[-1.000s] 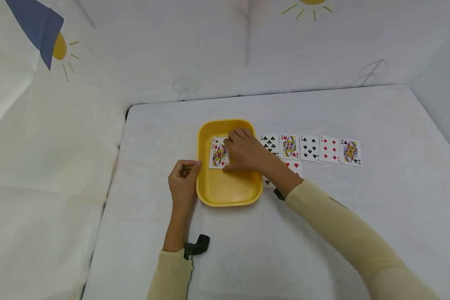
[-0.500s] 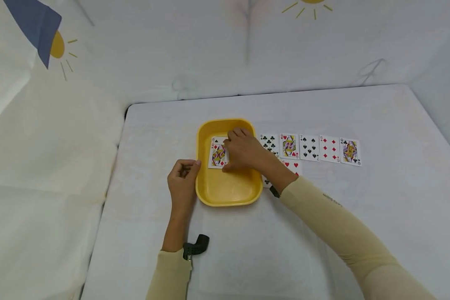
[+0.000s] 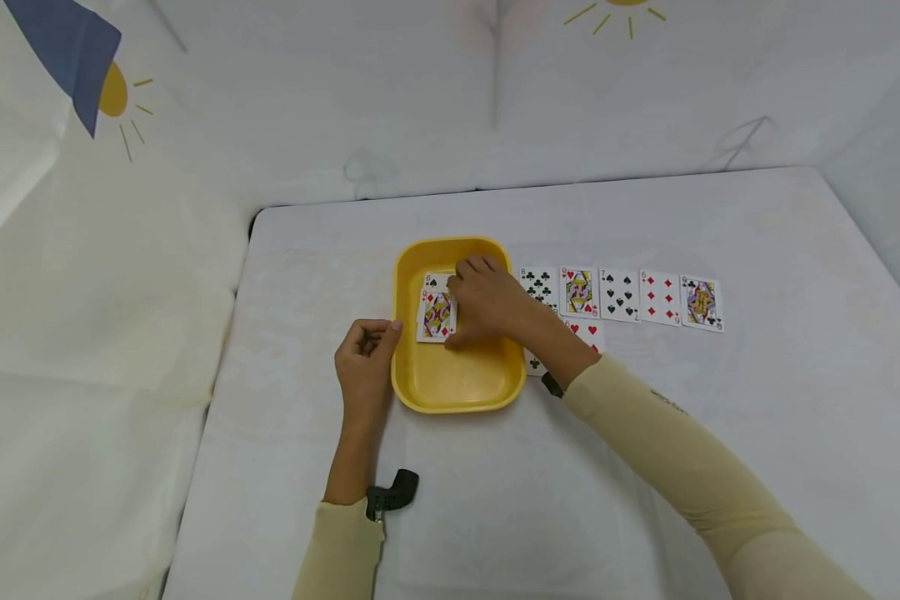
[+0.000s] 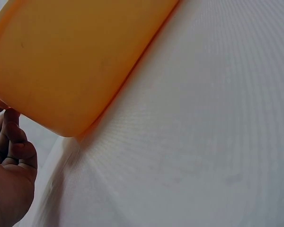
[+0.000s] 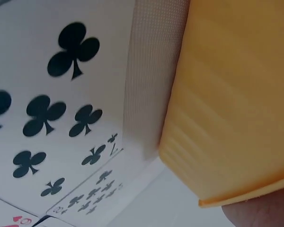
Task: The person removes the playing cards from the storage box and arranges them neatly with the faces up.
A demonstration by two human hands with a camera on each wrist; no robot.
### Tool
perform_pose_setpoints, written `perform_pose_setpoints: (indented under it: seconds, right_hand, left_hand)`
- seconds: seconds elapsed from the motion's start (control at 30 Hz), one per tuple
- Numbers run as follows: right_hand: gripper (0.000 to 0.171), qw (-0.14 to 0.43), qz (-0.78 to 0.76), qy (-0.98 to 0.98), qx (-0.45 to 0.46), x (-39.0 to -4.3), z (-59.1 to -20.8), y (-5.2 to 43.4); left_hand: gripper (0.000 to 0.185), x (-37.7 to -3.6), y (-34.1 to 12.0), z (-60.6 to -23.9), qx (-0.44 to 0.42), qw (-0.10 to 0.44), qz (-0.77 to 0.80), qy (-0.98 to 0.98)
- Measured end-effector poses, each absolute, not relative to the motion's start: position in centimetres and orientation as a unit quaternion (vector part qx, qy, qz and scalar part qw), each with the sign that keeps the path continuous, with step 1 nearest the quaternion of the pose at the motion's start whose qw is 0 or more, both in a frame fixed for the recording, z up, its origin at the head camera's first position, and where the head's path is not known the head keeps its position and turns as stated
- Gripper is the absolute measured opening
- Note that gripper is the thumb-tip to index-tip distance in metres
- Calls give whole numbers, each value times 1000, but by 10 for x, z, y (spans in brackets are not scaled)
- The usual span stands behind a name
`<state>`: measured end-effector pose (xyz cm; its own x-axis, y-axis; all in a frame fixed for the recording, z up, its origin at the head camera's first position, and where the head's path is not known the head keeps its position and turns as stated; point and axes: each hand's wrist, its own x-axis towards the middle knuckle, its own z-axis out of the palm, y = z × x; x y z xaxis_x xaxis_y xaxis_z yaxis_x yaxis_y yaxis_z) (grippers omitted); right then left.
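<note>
A yellow tray [image 3: 457, 387] stands on the white-covered table, its outer wall filling much of both wrist views. My left hand [image 3: 363, 371] pinches its left rim, thumb at the edge and fingers bent below the lip [image 4: 14, 165]. Inside the tray, a queen of diamonds [image 3: 437, 318] overlaps a six of spades [image 3: 433, 280]. My right hand [image 3: 487, 302] reaches over the right rim, fingers bent, its thumb by the queen's lower right corner and index finger by the upper one. The palm hides what lies beneath. A bit of that hand [image 5: 251, 213] shows under the rim in the right wrist view.
Right of the tray runs a row: eight of clubs [image 3: 538, 286], queen of hearts [image 3: 579, 292], seven of spades [image 3: 618, 296], six of diamonds [image 3: 659, 298], queen of clubs [image 3: 701, 304]. A six of hearts [image 3: 587, 332] and seven of clubs [image 5: 61, 109] lie nearer, partly under my right forearm.
The queen of diamonds has slid slightly toward me in the tray, showing more of the six of spades. My right forearm has shifted a little; the left hand keeps its place.
</note>
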<state>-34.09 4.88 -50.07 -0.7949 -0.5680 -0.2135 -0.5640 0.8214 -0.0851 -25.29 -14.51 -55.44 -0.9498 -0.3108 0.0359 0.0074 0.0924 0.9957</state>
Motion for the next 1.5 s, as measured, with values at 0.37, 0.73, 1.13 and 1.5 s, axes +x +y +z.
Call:
perform_pose_setpoints:
  seconds: [0.37, 0.73, 1.13, 1.5]
  right_hand:
    - [89, 100, -32, 944, -313, -333, -488, 62]
    - [91, 75, -51, 941, -325, -318, -471, 80]
    - [89, 45, -75, 940, -329, -294, -456, 112]
    - [86, 32, -97, 943, -316, -280, -458, 149]
  left_hand:
    - [30, -252, -145, -553, 101, 117, -669, -727]
    - [33, -255, -150, -557, 116, 110, -661, -734]
    - [23, -253, -151, -542, 132, 88, -660, -735]
    - [21, -248, -150, -521, 124, 93, -659, -736]
